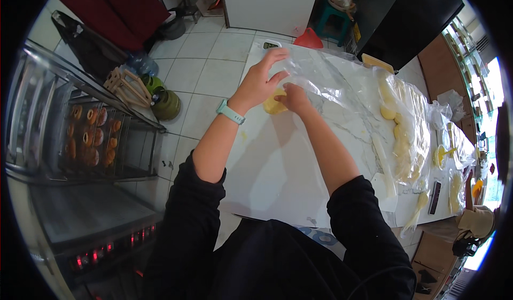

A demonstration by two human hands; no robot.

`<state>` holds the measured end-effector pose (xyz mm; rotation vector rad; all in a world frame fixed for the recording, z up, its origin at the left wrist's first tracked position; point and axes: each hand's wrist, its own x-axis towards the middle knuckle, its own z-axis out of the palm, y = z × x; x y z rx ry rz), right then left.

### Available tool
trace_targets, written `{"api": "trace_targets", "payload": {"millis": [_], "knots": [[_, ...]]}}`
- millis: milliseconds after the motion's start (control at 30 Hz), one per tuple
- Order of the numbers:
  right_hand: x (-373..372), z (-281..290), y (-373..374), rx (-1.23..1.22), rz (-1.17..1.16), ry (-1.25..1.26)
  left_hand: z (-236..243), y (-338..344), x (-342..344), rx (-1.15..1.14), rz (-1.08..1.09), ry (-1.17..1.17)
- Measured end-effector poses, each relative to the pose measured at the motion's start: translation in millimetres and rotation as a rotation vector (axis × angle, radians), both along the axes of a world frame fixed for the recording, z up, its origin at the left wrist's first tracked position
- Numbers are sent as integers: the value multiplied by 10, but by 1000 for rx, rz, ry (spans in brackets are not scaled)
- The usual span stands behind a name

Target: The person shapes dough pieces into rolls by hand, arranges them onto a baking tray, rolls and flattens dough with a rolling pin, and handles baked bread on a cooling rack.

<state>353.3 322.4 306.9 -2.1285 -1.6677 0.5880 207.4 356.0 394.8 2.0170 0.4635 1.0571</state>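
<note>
- The table has a white, grey-veined top; its left edge runs beside the left forearm, with a strip of pale floor tiles between it and the metal rack of doughnuts.
- Its near edge lies just in front of the person's dark clothing.
- The widest plain stretch of tabletop spreads between the two forearms, from the near edge up toward the hands.
- On the far side, a crumpled clear plastic sheet spreads rightward from just beside the hands.
- To the right, yellow dough pieces lie under clear plastic, and a long pale strip lies between them and the right forearm.
- Near the far left corner, a white device with a small display sits just beyond the left fingers.
- A yellow dough piece rests on the tabletop near the left edge, below the left hand and at the right hand's fingertips.
- The left hand is raised, fingers loosely curved and thumb well apart from them; whether it touches the plastic is unclear.
- A pale green watch circles the left wrist.
- The right hand reaches forward and inward, fingers bent, thumb on the dough's right side; I cannot tell whether it grips it.
</note>
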Motion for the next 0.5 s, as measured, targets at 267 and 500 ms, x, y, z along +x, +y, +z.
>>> {"api": "trace_targets", "payload": {"millis": [267,500], "knots": [[217,-618,-158,503,297,-378,-1024,-110,-235,-106,458,784],[-309,-202,-1199,895,322,-39,-1065,-355,-445,-50,133,424]]}}
